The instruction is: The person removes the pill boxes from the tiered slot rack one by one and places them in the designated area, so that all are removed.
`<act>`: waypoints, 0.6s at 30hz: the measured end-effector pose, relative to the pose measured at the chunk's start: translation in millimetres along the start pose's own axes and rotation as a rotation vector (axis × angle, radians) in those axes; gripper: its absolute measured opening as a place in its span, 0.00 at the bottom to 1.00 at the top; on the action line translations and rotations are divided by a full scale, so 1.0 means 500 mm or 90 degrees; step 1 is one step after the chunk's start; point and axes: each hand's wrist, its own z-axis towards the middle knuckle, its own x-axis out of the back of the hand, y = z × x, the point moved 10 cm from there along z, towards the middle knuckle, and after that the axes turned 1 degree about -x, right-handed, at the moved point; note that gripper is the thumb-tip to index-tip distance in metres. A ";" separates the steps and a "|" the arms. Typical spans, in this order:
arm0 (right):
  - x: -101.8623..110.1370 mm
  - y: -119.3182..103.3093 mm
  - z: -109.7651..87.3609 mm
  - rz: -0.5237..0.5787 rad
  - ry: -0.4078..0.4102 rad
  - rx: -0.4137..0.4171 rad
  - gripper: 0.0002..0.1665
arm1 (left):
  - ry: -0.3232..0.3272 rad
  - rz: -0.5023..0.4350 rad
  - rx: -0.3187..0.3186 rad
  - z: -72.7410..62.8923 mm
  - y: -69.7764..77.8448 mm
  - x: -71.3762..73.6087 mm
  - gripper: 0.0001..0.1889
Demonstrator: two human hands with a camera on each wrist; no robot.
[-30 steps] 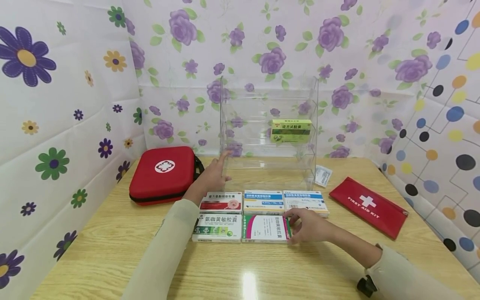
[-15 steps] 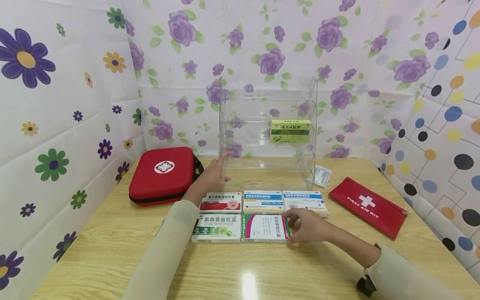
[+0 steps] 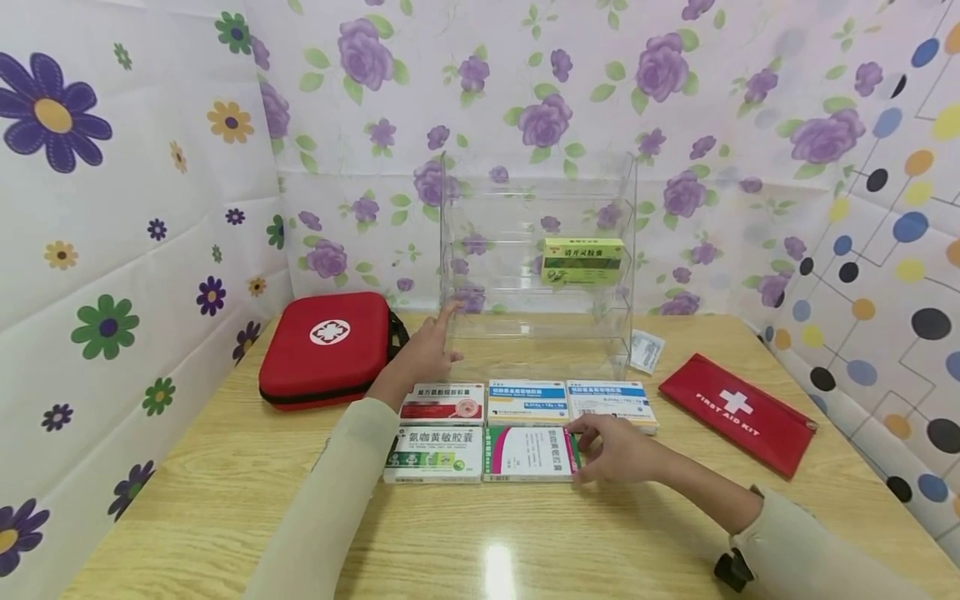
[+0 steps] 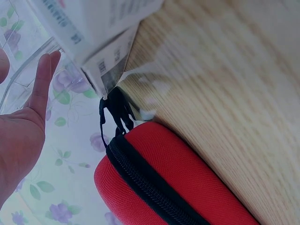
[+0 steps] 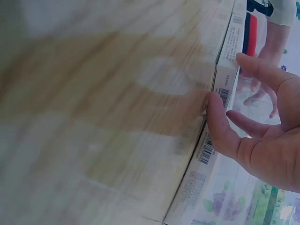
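My right hand pinches the right end of a white medicine box with a green edge and magenta curve, lying flat in the front row. In the right wrist view, the thumb and a fingertip are at the side of the box row, close to the tabletop. My left hand touches the left side of a clear acrylic display rack, its index finger straight along the panel; in the left wrist view the fingers look extended. A yellow-green medicine box stands on a right-hand tier of the rack.
Left of the held box lies a white-green medicine box; behind are a red-white box and two blue-white boxes. A red first-aid case sits left, a red pouch right, a small sachet beside the rack.
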 end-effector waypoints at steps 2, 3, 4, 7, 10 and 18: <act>0.006 -0.002 -0.002 0.002 0.000 0.002 0.38 | -0.001 -0.001 0.000 0.000 0.001 0.000 0.47; 0.010 -0.002 -0.002 0.002 0.002 0.001 0.38 | -0.001 -0.001 0.000 0.000 0.002 0.000 0.47; 0.016 -0.003 -0.002 -0.003 0.006 0.002 0.38 | -0.001 -0.002 0.001 0.000 0.002 0.000 0.47; 0.036 -0.005 -0.002 -0.024 0.025 -0.003 0.38 | -0.002 -0.001 0.004 0.000 0.002 0.001 0.47; 0.054 -0.012 0.000 -0.042 0.038 0.011 0.38 | 0.000 0.002 0.008 -0.001 0.000 0.004 0.47; 0.087 -0.006 0.009 -0.004 0.051 0.028 0.39 | -0.005 -0.001 0.005 -0.001 0.002 0.003 0.47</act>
